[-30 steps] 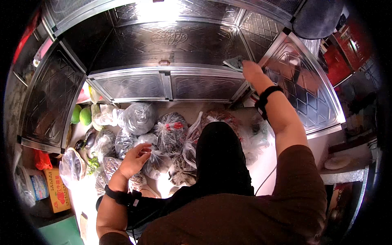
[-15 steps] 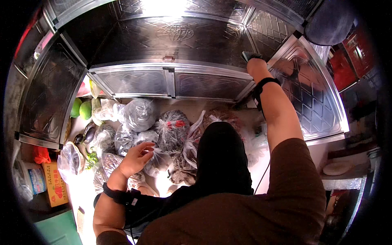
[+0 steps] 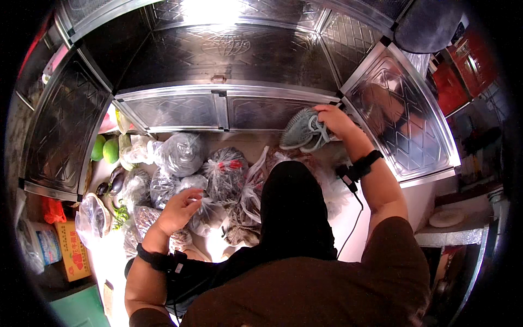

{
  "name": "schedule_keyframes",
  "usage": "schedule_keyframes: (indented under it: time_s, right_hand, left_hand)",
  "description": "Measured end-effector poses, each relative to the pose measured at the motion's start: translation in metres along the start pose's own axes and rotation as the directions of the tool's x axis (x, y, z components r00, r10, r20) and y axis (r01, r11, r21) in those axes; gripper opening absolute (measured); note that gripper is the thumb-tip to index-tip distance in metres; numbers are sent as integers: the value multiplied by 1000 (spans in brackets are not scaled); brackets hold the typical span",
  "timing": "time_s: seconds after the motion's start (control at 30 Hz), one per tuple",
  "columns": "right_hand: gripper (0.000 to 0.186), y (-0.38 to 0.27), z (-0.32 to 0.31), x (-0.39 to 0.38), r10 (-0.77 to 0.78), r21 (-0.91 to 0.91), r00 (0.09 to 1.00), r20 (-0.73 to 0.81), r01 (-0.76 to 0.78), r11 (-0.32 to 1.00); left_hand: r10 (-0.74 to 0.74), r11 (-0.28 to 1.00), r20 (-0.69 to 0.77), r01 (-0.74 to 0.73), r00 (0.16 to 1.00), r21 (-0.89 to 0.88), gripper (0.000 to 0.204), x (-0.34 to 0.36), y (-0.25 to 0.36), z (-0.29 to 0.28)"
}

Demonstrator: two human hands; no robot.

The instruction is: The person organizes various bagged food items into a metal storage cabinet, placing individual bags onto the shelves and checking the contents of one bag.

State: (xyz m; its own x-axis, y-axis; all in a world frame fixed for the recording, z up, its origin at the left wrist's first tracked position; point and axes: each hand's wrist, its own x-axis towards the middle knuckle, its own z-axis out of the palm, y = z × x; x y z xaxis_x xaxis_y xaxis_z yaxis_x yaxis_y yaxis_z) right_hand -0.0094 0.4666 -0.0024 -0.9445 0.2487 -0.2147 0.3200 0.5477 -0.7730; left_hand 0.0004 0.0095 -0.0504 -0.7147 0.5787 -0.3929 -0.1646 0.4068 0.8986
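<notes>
One cloth pinched in right grip, beside cabinet edge | left grip released above bags | doors swung wide

Through the head camera I see the person's right hand pinching a crumpled grey-green ribbed cloth before the lower front of an open, embossed silver metal cabinet. I see the left hand, loosely curled, above bulging clear plastic bags, with glossy dark-purple eggplants to their left.

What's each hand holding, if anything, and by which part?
The right hand grips a grey-green ribbed cloth by its upper right edge; the left hand appears empty.
</notes>
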Motion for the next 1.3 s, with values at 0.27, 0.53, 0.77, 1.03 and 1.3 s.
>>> schedule_keyframes:
  time_s: [0.27, 0.53, 0.77, 1.03, 1.3]
  right_hand:
    - [40, -46, -31, 42, -254, -412, 871, -421, 66, 909]
    - [50, -82, 9, 113, 346, -312, 926, -150, -376, 872]
    - [43, -100, 73, 164, -60, -435, 995, -76, 21, 900]
    - [34, -119, 84, 110, -219, -434, 970, 105, 243, 868]
    - [29, -92, 11, 49, 8, 840, 990, -142, 116, 531]
  left_hand:
    - [42, 994, -41, -38, 998, 101, 33, -10, 17, -2]
    - [2, 996, -51, 2, 999, 89, 33, -17, 14, 0]
    - [-14, 994, -47, 19, 999, 104, 33, -16, 20, 0]
    - [-18, 991, 9, 17, 1000, 135, 34, -11, 16, -1]
    - [53, 985, 6, -53, 999, 162, 32, -20, 28, 0]
